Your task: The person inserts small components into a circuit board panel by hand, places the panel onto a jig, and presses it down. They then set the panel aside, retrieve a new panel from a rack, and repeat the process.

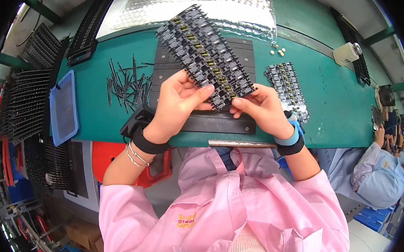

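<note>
Both hands hold a panel of black circuit boards (202, 55) with rows of silvery parts and a line of yellow parts along its middle. It is tilted above a black work plate (165, 63) with screws in it. My left hand (181, 97) is closed on the panel's near left edge, thumb on top. At the near right corner my right hand (259, 110) pinches it between thumb and fingers. The fingers underneath are partly hidden. A similar panel (287, 89) lies on the green table just right of my right hand. Loose thin black strips (126, 87) lie left of the plate.
A clear plastic tray (203, 4) of small parts spans the back. Several small round pale pieces (278, 51) lie beside it. A blue tray (64, 107) and black racks (31, 96) stand left, a white bottle (346, 53) right. Another person (381, 174) sits at the far right.
</note>
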Demonstrator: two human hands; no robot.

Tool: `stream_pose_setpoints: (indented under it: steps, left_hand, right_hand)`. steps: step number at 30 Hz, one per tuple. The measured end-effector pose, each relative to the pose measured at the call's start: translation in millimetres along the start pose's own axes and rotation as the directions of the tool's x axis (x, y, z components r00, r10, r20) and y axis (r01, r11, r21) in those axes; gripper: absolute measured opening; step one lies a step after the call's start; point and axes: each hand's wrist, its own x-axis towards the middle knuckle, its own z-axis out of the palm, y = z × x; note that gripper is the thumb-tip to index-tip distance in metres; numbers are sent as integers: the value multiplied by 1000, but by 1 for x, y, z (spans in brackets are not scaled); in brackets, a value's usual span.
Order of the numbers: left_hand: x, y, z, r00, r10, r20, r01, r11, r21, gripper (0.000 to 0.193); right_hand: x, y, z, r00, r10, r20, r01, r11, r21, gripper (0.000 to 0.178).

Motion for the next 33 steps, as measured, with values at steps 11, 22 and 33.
stream_pose_setpoints:
  steps: [11,22,33]
  left_hand:
    - [34,-7,-19,959,186,214,-281,722,632,18]
    - [31,-11,-18,924,283,255,-379,602,703,19]
    - [-2,-32,-22,642,421,641,-721,48,691,18]
  right_hand:
    - [12,-11,-12,923,-375,-81,204,658,-725,18]
    - [12,-3,-3,860,-503,-83,261,574,-776,11]
    - [-10,23,0,692,-686,225,483,208,-851,14]
